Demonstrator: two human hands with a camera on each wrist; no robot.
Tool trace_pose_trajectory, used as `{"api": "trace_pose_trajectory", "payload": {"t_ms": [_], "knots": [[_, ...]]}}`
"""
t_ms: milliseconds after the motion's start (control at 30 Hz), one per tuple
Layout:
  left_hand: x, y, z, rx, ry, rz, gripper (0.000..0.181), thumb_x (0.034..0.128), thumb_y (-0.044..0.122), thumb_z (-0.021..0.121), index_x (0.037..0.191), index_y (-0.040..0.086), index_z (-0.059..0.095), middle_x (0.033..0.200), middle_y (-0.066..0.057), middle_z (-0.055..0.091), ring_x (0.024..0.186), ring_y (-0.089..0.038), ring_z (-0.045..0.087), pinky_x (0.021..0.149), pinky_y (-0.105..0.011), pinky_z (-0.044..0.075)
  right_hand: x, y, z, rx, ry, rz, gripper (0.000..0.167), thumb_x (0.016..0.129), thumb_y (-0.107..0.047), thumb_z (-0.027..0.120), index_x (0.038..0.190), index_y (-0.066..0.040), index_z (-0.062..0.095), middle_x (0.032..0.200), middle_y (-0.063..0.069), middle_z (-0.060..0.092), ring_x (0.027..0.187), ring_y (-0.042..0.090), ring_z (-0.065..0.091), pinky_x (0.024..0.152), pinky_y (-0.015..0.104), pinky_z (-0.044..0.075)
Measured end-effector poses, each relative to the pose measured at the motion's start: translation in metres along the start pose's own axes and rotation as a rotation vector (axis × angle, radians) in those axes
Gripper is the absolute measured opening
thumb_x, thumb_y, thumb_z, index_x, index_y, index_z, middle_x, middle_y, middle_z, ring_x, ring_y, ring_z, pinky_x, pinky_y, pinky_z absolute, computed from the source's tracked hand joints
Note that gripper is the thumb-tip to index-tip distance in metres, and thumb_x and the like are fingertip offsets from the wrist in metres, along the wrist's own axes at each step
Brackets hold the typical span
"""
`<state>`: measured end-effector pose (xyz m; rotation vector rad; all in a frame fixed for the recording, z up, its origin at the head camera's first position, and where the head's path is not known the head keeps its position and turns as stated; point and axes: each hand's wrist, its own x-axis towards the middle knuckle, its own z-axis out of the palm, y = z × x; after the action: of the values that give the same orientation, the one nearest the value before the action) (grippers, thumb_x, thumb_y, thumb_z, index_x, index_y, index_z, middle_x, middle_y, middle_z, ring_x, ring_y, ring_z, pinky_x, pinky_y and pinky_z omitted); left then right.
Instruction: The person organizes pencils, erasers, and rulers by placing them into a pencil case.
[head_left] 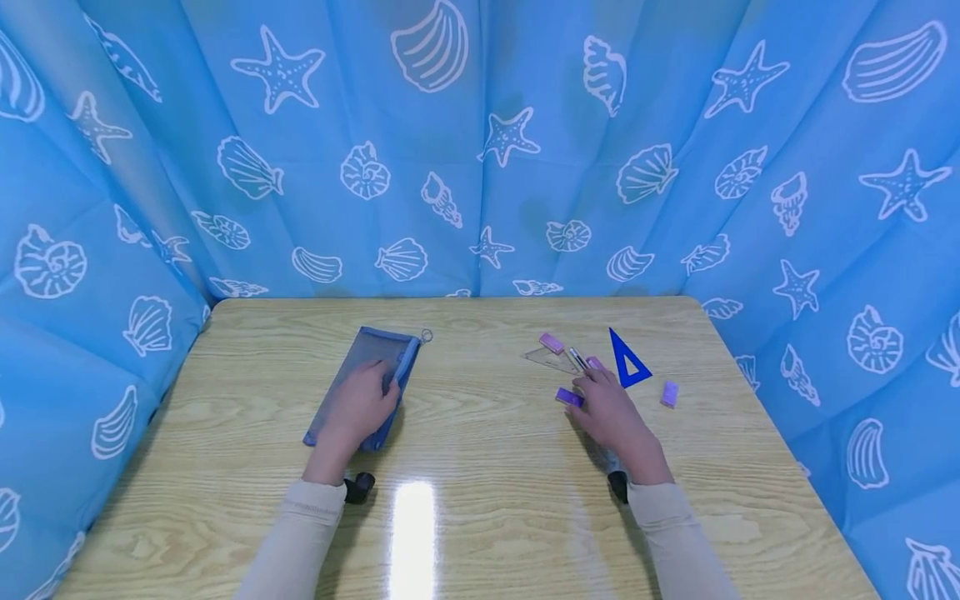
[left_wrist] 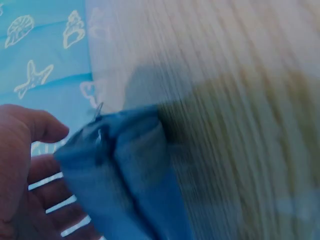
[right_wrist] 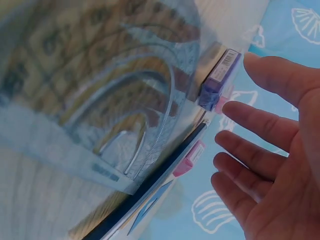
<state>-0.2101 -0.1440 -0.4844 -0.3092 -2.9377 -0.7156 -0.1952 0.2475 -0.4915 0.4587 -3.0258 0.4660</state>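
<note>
My left hand (head_left: 358, 404) lies over a blue mesh zip pouch (head_left: 337, 396). In the left wrist view its fingers pass behind the pouch (left_wrist: 142, 170), hiding their tips, with the thumb at the near edge; it appears to grip it. My right hand (head_left: 611, 412) hovers with spread fingers beside a purple eraser (head_left: 568, 397) in a printed sleeve. Close to its fingertips lie pens (head_left: 577, 359) and a pink-purple eraser (head_left: 595, 363). A clear protractor (right_wrist: 120, 100) fills much of the right wrist view, beside a dark pencil or pen (right_wrist: 145, 187).
Behind the pens lie a clear set square (head_left: 550, 358) and another eraser (head_left: 552, 342). A blue set square (head_left: 628, 360) and one more eraser (head_left: 670, 393) are to the right. The wooden table (head_left: 480, 517) meets blue shell-patterned curtains (head_left: 480, 200) behind and at both sides.
</note>
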Motion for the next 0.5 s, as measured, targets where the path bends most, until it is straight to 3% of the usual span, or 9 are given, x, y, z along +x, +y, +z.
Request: {"api": "trace_pose_trajectory", "payload": {"t_ms": [67, 133, 267, 400, 500], "knots": [[0.004, 0.003, 0.003, 0.020, 0.032, -0.009, 0.021, 0.0959, 0.016, 0.061, 0.103, -0.001, 0.071, 0.097, -0.017, 0.070, 0.077, -0.030, 0.066, 0.060, -0.043, 0.058, 0.001, -0.001, 0.000, 0.010, -0.005, 0.001, 0.040, 0.092, -0.013, 0.073, 0.123, 0.011, 0.064, 0.127, 0.029, 0.060, 0.132, 0.049, 0.047, 0.115, 0.060, 0.042], [0.008, 0.006, 0.007, 0.040, 0.045, -0.025, 0.014, 0.0933, 0.015, 0.062, 0.088, 0.003, 0.068, 0.080, -0.010, 0.065, 0.061, -0.023, 0.055, 0.047, -0.036, 0.048, 0.002, -0.002, 0.000, 0.029, -0.014, 0.001, 0.037, 0.092, -0.011, 0.073, 0.121, 0.010, 0.065, 0.124, 0.027, 0.061, 0.132, 0.049, 0.046, 0.113, 0.060, 0.045], [0.009, 0.011, 0.011, 0.066, 0.035, -0.060, 0.015, 0.0904, 0.014, 0.065, 0.081, 0.003, 0.064, 0.072, -0.010, 0.061, 0.058, -0.024, 0.056, 0.045, -0.038, 0.051, 0.005, -0.003, 0.003, 0.047, -0.046, 0.008, 0.034, 0.092, -0.011, 0.073, 0.119, 0.009, 0.067, 0.124, 0.026, 0.061, 0.137, 0.050, 0.041, 0.114, 0.060, 0.044], [0.009, 0.012, 0.014, 0.070, 0.020, -0.080, 0.013, 0.0897, 0.012, 0.066, 0.086, -0.001, 0.067, 0.077, -0.013, 0.065, 0.064, -0.029, 0.062, 0.051, -0.045, 0.057, 0.007, -0.002, 0.005, 0.036, -0.062, 0.009, 0.033, 0.092, -0.012, 0.073, 0.118, 0.008, 0.067, 0.121, 0.024, 0.062, 0.134, 0.047, 0.043, 0.111, 0.058, 0.047], [0.009, 0.010, 0.014, 0.048, -0.005, -0.076, 0.011, 0.0900, 0.009, 0.067, 0.090, -0.002, 0.068, 0.079, -0.013, 0.065, 0.068, -0.029, 0.064, 0.055, -0.043, 0.059, 0.007, -0.002, 0.004, 0.028, -0.068, 0.011, 0.031, 0.092, -0.012, 0.073, 0.117, 0.007, 0.068, 0.119, 0.022, 0.062, 0.126, 0.043, 0.049, 0.104, 0.055, 0.052]]}}
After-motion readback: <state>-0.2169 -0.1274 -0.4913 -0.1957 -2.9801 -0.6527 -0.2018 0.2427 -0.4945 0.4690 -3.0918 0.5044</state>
